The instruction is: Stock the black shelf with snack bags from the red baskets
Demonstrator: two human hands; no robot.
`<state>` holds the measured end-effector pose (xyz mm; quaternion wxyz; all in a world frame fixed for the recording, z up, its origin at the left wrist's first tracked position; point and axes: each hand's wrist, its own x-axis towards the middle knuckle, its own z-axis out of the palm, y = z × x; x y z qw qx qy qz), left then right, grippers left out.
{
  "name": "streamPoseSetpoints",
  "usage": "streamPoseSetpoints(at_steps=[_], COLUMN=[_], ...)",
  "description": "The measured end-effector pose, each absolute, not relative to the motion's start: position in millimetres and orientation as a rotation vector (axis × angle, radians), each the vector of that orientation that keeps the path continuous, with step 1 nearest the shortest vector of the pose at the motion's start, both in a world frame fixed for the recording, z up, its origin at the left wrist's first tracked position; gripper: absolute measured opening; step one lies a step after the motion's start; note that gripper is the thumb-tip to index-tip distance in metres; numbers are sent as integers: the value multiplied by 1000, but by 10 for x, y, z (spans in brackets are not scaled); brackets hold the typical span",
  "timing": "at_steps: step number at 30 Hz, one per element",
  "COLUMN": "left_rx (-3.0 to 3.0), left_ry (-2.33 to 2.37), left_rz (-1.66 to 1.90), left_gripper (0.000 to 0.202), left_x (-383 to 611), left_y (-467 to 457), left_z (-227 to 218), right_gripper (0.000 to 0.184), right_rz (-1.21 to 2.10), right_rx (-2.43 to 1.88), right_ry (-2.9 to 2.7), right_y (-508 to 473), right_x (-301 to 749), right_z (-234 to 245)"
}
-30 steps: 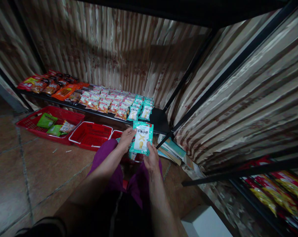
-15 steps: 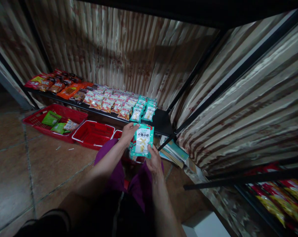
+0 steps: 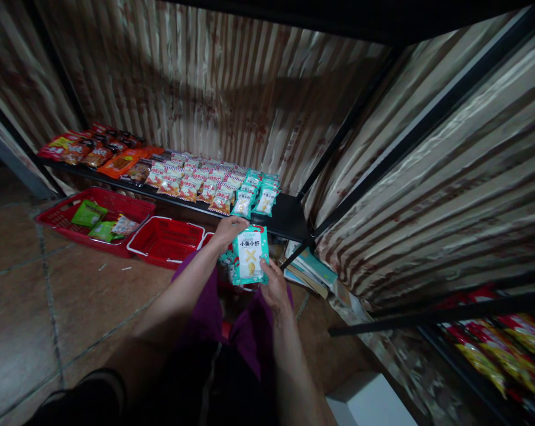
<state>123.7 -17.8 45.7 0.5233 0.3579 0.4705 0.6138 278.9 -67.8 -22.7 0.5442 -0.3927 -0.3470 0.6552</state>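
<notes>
A teal and white snack bag (image 3: 250,257) is held upright between both hands, its printed front facing me. My left hand (image 3: 230,231) pinches its upper left corner. On its lower right edge, my right hand (image 3: 274,281) grips with the thumb on the front. Just beyond, on the low black shelf (image 3: 289,216), matching teal bags (image 3: 266,200) lie in overlapping rows at the right end. White and orange snack bags (image 3: 190,186) are lined up to their left. Beneath the held bag, a red basket with more teal bags (image 3: 226,260) is partly hidden by my hands.
An empty-looking red basket (image 3: 165,239) and a larger red basket (image 3: 94,222) with green bags stand on the tiled floor at left. Books (image 3: 311,266) lie by the shelf's right leg. A white box (image 3: 373,402) sits at lower right, near another rack of red-yellow bags (image 3: 484,355).
Both hands and the teal bag have shifted slightly left, and the bag is turned a little more upright. The view has moved slightly. Both hands still grip the bag.
</notes>
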Motion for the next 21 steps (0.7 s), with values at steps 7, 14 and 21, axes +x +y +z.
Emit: streamPoseSetpoints(at_steps=[7,14,21], left_rx=[728,753,733], left_ry=[1069,1018,940], left_rz=[1518,1274,1111], left_gripper=[29,36,39], left_x=[1269,1336,1521], left_y=[-131,-471,-768], left_z=[390,127,-141], right_gripper=[36,31,32], right_rz=[1553,1401,1279], right_rx=[-943,-913,-892], right_ry=[-774,-606,-582], right_y=[-683,-581,-523], right_x=[2780,2779,2842], right_z=[-238,-299,-360])
